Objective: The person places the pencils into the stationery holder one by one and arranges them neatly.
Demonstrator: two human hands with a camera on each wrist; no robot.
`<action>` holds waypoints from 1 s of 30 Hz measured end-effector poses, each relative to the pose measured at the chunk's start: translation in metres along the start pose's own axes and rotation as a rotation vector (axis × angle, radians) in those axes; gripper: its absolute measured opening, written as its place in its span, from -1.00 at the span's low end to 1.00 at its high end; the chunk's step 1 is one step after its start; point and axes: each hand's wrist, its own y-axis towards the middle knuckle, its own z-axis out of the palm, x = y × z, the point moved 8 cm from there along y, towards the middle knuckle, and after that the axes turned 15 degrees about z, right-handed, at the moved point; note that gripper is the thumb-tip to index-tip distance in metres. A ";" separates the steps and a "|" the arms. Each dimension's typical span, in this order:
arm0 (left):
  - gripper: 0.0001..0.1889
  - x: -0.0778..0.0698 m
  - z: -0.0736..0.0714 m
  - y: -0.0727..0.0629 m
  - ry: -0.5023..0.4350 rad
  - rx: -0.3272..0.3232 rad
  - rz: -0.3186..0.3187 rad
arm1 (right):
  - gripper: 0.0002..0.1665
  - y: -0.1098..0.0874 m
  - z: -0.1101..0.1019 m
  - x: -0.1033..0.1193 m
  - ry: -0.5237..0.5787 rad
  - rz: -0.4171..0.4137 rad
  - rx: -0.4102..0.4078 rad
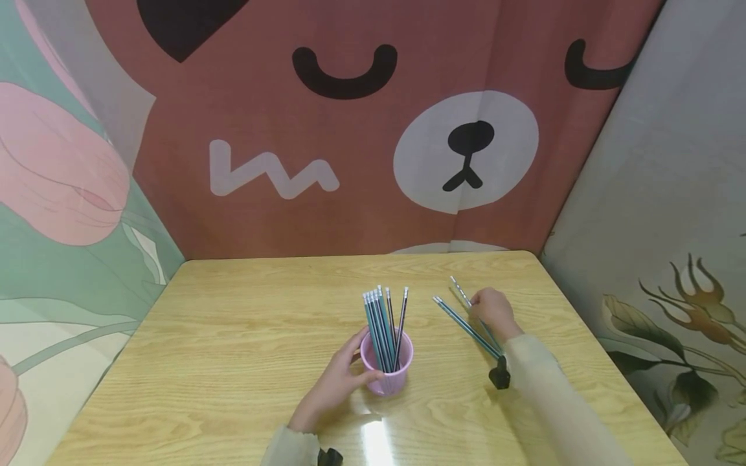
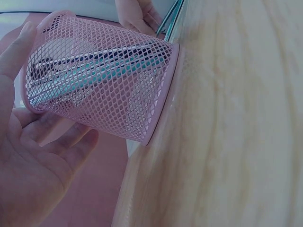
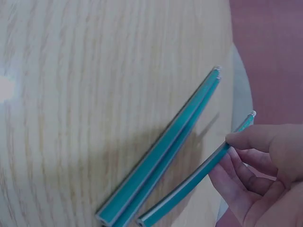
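Note:
A pink mesh pencil cup (image 1: 389,387) stands upright on the table, with several striped pencils (image 1: 379,327) in it, their white-tipped ends up. Around its near left side my left hand (image 1: 340,380) holds the cup, thumb at the front and fingers near the rim. To the right, my right hand (image 1: 495,312) pinches a teal-and-silver pencil (image 3: 189,182) between thumb and fingers. That pencil slants, its white-tipped end pointing away. Two more teal pencils (image 3: 163,151) lie side by side on the wood, just left of the held one.
The light wooden table (image 1: 245,336) has a rounded back edge. Behind it hangs a reddish-brown curtain (image 1: 361,129) with a bear face; patterned fabric (image 1: 658,162) flanks the right side. A bright reflection shows on the tabletop in front of the cup.

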 end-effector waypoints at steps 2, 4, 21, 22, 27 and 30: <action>-0.06 0.000 0.000 0.000 -0.001 -0.001 -0.004 | -0.81 0.000 -0.001 0.000 0.044 0.004 0.005; -0.05 0.000 0.000 0.000 0.001 -0.001 -0.005 | -0.81 -0.002 -0.003 0.001 0.083 -0.001 0.001; -0.06 0.000 -0.001 0.000 0.009 0.000 0.005 | -0.61 -0.044 -0.043 0.045 0.383 -0.107 -0.071; -0.06 0.000 -0.001 0.001 0.011 0.001 0.006 | -0.60 -0.048 -0.044 0.047 0.407 -0.110 -0.061; -0.06 0.000 0.000 0.001 0.011 0.002 0.008 | -0.59 -0.067 -0.049 0.063 0.536 -0.120 -0.016; -0.06 0.000 0.000 0.001 0.010 0.002 0.013 | -0.61 -0.081 -0.051 0.073 0.612 -0.128 0.014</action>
